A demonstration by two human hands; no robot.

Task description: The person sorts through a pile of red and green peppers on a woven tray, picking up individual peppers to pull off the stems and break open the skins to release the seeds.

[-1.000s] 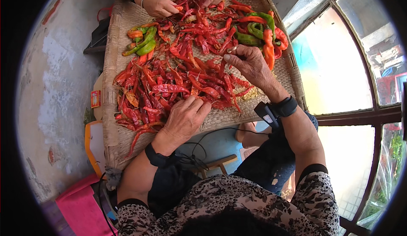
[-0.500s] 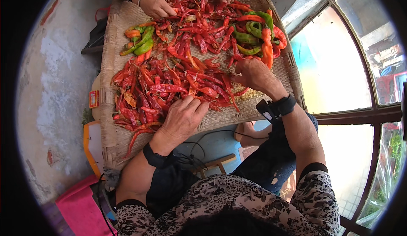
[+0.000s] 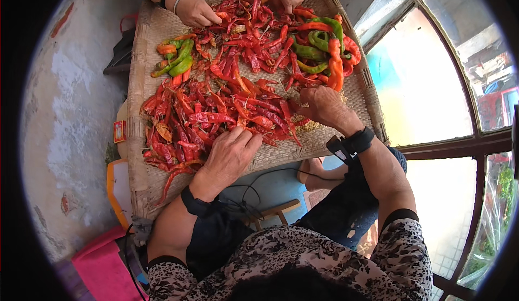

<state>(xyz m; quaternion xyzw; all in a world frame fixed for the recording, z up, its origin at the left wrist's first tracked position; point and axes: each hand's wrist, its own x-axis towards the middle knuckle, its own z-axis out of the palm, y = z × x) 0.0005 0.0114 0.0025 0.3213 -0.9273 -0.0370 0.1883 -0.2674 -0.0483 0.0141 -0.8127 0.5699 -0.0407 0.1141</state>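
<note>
A heap of dried red chili peppers (image 3: 211, 106) covers much of a woven tray (image 3: 359, 84). My left hand (image 3: 230, 152) rests at the heap's near edge, its fingers bent and close together among the peppers; what they grip is hidden. My right hand (image 3: 327, 107) is at the heap's right side, fingers curled inward and fingertips partly out of sight, with a red pepper just below them. Pale yellow seeds (image 3: 311, 126) lie beneath it. Green and red fresh peppers (image 3: 319, 47) are piled beyond my right hand.
Across the tray, another person's hands (image 3: 197, 10) reach into the far peppers. More green and orange peppers (image 3: 178, 57) lie at the tray's left. A wall (image 3: 70, 101) stands left, a window (image 3: 427, 84) right. Below are a wooden stool (image 3: 281, 209) and a black cable (image 3: 259, 179).
My right hand has drawn slightly nearer to me, its fingers more curled. My left hand stays almost in place. The other person's hand on the far right has moved a little toward me.
</note>
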